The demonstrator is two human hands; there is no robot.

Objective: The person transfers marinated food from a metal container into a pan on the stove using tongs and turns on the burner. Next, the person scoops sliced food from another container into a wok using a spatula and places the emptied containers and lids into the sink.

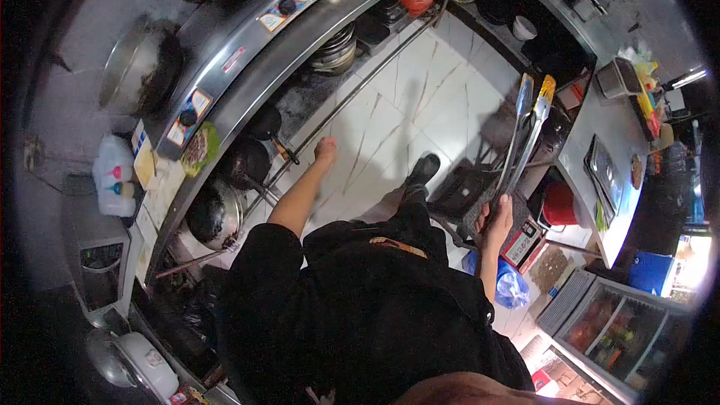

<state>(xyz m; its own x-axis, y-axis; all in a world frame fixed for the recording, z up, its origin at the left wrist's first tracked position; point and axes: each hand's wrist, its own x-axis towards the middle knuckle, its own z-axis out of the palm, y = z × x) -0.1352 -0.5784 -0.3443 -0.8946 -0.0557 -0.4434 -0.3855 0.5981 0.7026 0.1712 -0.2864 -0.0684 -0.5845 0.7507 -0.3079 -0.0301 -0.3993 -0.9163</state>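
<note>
My right hand (495, 223) is wrapped round the handle end of a pair of metal tongs (519, 148). The tongs point up and away, their two arms a little apart at the tips. One tip looks orange-yellow, the other bluish. My left hand (325, 151) hangs over the tiled floor with its fingers curled in, and no object shows in it. Nearest to that hand are dark pans (247, 161) on the low shelf under the stove counter, one with its handle sticking out.
A steel stove front (244, 45) with knobs runs along the left, with a large pot (142, 67) above it. At right stands a steel table (611, 124) with a tray and packets. A red bucket (559, 204) and a glass-topped cooler (622, 330) are lower right.
</note>
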